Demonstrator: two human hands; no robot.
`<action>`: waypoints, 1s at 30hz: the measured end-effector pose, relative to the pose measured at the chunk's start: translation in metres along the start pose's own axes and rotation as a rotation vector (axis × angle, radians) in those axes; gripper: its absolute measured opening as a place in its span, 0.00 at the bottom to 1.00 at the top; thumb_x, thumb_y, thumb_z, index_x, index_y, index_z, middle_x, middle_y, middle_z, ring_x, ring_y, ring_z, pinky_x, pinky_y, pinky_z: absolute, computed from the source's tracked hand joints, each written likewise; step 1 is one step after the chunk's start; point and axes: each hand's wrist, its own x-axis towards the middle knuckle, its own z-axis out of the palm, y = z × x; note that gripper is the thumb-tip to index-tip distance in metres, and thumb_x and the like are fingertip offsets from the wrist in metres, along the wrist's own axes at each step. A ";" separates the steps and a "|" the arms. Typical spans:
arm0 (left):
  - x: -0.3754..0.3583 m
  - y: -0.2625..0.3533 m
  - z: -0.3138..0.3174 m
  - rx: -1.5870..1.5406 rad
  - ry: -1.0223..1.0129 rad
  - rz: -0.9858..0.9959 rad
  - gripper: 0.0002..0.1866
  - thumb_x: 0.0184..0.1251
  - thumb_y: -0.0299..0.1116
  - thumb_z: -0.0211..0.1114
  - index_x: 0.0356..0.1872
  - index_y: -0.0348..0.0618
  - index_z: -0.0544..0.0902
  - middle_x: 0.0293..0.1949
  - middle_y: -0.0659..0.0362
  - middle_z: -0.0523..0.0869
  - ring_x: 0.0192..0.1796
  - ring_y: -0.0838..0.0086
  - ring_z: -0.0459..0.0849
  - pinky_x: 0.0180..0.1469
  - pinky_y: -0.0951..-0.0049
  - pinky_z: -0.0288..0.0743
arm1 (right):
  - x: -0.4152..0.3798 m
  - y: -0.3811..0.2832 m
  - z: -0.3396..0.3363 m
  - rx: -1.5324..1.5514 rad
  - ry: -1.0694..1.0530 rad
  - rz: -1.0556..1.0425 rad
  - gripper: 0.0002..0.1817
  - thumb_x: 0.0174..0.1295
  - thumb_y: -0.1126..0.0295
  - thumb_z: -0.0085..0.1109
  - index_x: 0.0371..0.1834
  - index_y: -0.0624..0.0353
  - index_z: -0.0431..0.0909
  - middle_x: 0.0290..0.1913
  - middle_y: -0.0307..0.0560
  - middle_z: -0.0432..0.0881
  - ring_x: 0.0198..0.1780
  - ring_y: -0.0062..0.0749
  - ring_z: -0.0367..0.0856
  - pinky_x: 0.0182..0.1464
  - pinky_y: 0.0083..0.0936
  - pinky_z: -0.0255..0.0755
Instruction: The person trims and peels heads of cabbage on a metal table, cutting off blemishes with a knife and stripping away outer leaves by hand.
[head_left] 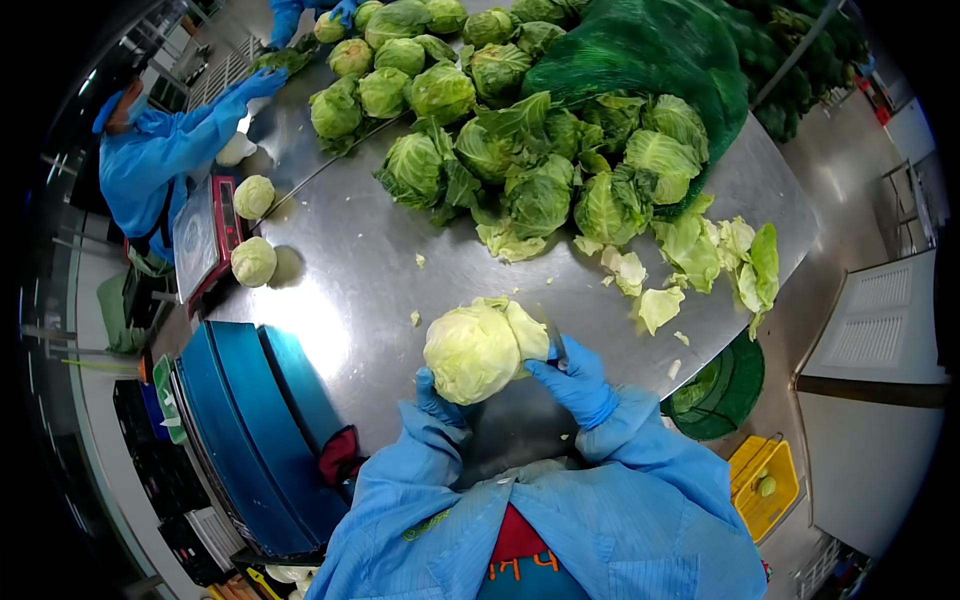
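A pale green cabbage (468,355) is held over the steel table's near edge. My left hand (437,402), in a blue glove, is closed around its lower left side, with some fingers hidden beneath it. At the cabbage's right side, my gloved right hand (577,382) grips a knife (553,332), its blade pointing away from me. A loose outer leaf (528,335) stands out from the head beside the right fingers. Whether the blade touches the leaf is hard to make out.
Untrimmed cabbages (540,195) and a green net sack (650,60) fill the far side. Cut leaves (690,250) lie right. Two trimmed cabbages (254,262) sit near a red-edged scale (212,240). A green basket (735,395) and yellow crate (770,485) stand lower right; a co-worker (150,170) works left.
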 end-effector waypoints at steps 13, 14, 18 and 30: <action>-0.010 0.026 0.003 0.110 -0.046 -0.184 0.34 0.63 0.51 0.61 0.67 0.41 0.68 0.64 0.46 0.75 0.66 0.50 0.74 0.68 0.45 0.67 | 0.056 0.010 -0.049 -0.173 0.259 -0.052 0.25 0.63 0.70 0.64 0.65 0.51 0.74 0.38 0.39 0.79 0.33 0.19 0.76 0.33 0.19 0.73; -0.007 0.028 0.002 0.243 -0.038 -0.165 0.38 0.59 0.50 0.66 0.67 0.41 0.67 0.64 0.46 0.75 0.66 0.51 0.74 0.68 0.47 0.68 | 0.042 0.005 -0.048 0.012 0.137 0.122 0.26 0.65 0.69 0.63 0.67 0.50 0.73 0.39 0.39 0.79 0.32 0.18 0.76 0.31 0.18 0.73; -0.002 0.032 -0.004 0.696 0.006 -0.056 0.56 0.40 0.46 0.84 0.71 0.38 0.61 0.64 0.46 0.74 0.66 0.55 0.74 0.68 0.53 0.69 | 0.010 -0.015 -0.034 0.376 -0.087 0.546 0.25 0.69 0.64 0.60 0.70 0.49 0.71 0.37 0.36 0.80 0.26 0.15 0.72 0.26 0.14 0.70; -0.012 -0.006 0.004 1.620 -0.064 0.232 0.68 0.33 0.44 0.88 0.74 0.30 0.50 0.65 0.45 0.69 0.66 0.57 0.71 0.68 0.59 0.67 | -0.016 0.034 -0.001 0.228 -0.127 0.371 0.30 0.61 0.57 0.70 0.66 0.54 0.75 0.37 0.36 0.83 0.38 0.15 0.75 0.44 0.19 0.73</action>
